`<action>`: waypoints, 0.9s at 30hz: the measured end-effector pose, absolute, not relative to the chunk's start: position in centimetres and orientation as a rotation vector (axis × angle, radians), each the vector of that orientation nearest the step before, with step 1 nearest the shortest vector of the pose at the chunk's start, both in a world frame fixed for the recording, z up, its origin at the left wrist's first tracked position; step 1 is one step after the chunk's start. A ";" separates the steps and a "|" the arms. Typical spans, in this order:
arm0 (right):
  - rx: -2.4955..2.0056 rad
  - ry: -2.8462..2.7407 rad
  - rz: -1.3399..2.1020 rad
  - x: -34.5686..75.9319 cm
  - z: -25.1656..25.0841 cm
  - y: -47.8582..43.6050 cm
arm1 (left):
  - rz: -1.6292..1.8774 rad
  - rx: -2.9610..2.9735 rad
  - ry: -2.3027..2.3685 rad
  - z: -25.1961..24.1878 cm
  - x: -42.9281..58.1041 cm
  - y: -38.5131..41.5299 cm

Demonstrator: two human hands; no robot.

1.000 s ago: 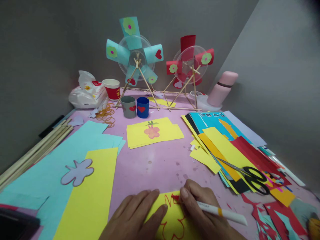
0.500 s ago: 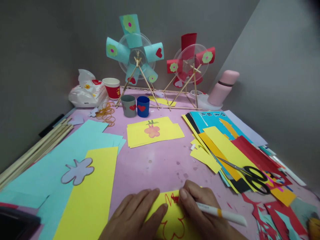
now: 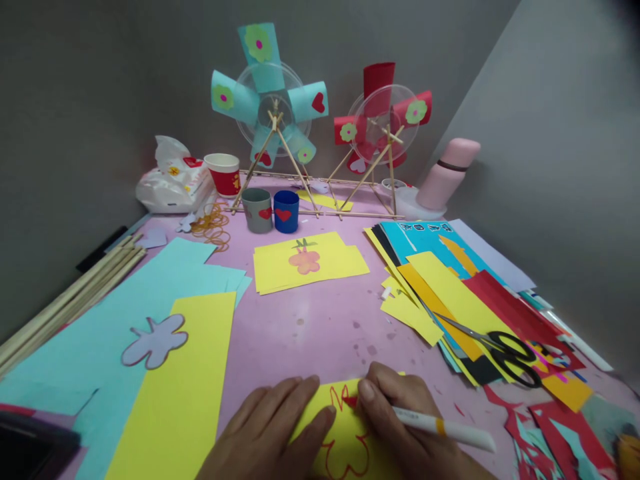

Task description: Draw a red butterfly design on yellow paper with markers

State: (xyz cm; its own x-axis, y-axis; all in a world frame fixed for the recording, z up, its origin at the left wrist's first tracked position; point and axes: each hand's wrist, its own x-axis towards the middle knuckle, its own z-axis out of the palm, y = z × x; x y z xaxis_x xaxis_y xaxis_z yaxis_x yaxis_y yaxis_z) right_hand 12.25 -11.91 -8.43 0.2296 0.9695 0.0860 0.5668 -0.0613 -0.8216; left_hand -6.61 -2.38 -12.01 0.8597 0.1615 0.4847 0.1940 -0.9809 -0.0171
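My right hand (image 3: 403, 417) grips a white marker (image 3: 447, 430) whose red tip touches a yellow sheet (image 3: 345, 437) at the table's near edge. Red outlines on that sheet show a rounded, butterfly-like shape with zigzag lines above it. Flat on the sheet's left side lies my left hand (image 3: 273, 427), fingers stretched out and holding nothing. The sheet's lower part is cut off by the frame. To the left, a purple butterfly cut-out (image 3: 156, 341) rests across yellow and light blue paper. Ahead sits a stack of yellow cards (image 3: 330, 263) with a flower-like drawing.
Scissors (image 3: 493, 343) lie on piled coloured paper at the right, beside red scraps (image 3: 555, 427). Two paper wheels on stick frames (image 3: 275, 123) stand at the back. A pink bottle (image 3: 447, 177), small cups (image 3: 286, 213) and wooden sticks (image 3: 75, 300) surround the work area.
The marker tip has shifted slightly left and down, and the red zigzag on the yellow sheet has grown by a stroke. My left hand stays in place.
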 end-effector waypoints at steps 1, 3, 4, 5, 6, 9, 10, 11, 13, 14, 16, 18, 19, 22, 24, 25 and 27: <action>-1.746 -1.446 0.642 12.3 -8.4 -11.9 | -0.779 -2.965 -0.293 -12.3 -6.6 -2.4; -1.767 -1.468 0.629 12.4 -8.3 -12.0 | -0.778 -2.958 -0.296 -12.6 -6.6 -2.5; -1.772 -1.479 0.631 12.4 -8.3 -12.0 | -0.777 -2.954 -0.293 -12.5 -6.6 -2.5; -1.774 -1.490 0.634 12.4 -8.2 -12.1 | -0.754 -2.957 -0.285 -12.2 -6.6 -2.5; -1.775 -1.499 0.637 12.5 -8.2 -12.1 | -0.723 -2.962 -0.280 -11.9 -6.6 -2.4; -1.763 -1.509 0.657 12.4 -8.1 -12.1 | -0.698 -2.962 -0.272 -11.1 -6.5 -2.3; -1.754 -1.504 0.656 12.4 -8.1 -12.2 | -0.682 -2.969 -0.268 -11.0 -6.5 -2.3; -1.747 -1.496 0.646 12.4 -8.0 -12.2 | -0.687 -2.975 -0.269 -11.1 -6.5 -2.3; -1.751 -1.484 0.612 12.3 -8.0 -12.3 | -0.711 -2.990 -0.278 -11.4 -6.6 -2.3; -1.758 -1.494 0.605 12.3 -7.9 -12.3 | -0.738 -2.993 -0.286 -11.5 -6.6 -2.4; -1.768 -1.524 0.638 12.4 -7.8 -12.3 | -0.796 -2.986 -0.292 -11.8 -6.7 -2.4; -1.757 -1.540 0.707 12.5 -7.7 -12.3 | -0.731 -2.997 -0.285 -11.8 -6.7 -2.4; -1.743 -1.534 0.736 12.5 -7.7 -12.3 | -0.702 -2.999 -0.277 -11.7 -6.7 -2.4; -1.703 -1.498 0.760 12.5 -7.7 -12.2 | -0.753 -2.962 -0.279 -11.7 -6.6 -2.4; -1.701 -1.480 0.733 12.4 -7.8 -12.2 | -0.805 -2.943 -0.292 -12.0 -6.5 -2.4; -1.708 -1.476 0.721 12.3 -7.9 -12.2 | -0.802 -2.944 -0.299 -12.2 -6.5 -2.4; -1.715 -1.464 0.711 12.3 -8.0 -12.2 | -0.770 -2.953 -0.299 -12.5 -6.6 -2.5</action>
State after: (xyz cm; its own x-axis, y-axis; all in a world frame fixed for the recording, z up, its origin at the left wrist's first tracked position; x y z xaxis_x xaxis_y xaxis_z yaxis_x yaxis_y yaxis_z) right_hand 12.29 -12.17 -8.04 0.1881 0.9803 0.0605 0.5583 -0.0560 -0.8278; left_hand -6.64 -2.48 -12.49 0.8552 0.1683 0.4902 0.2063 -0.9782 -0.0241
